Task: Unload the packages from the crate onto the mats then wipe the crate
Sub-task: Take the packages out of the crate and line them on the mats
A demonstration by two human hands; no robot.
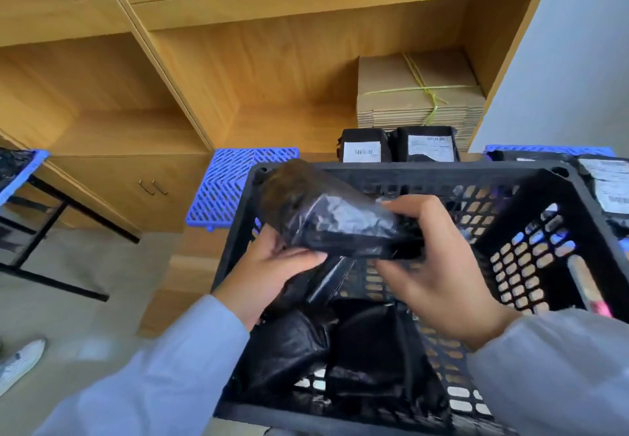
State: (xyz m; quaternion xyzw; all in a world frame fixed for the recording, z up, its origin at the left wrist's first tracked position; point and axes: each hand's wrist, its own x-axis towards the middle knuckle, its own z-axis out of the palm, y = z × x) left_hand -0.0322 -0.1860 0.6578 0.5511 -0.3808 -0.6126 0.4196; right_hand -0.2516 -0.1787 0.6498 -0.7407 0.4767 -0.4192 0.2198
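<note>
Black lattice crate (544, 217); glossy black packages (340, 221); blue grid mats (231, 177); pale-blue sleeves (163, 377)

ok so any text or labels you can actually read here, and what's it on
Nothing reads clearly.
White shipping labels on two upright black packages: barcodes, print too blurred.
Label on right-mat package: blurred.
Package in both hands: no label showing.

Crate (561, 204) at centre and lower right of frame, packages (340, 350) lying inside. Mat (231, 183) just left of it, two parcels (398, 144) behind, cardboard stack (418, 91) on shelf beyond.
</note>
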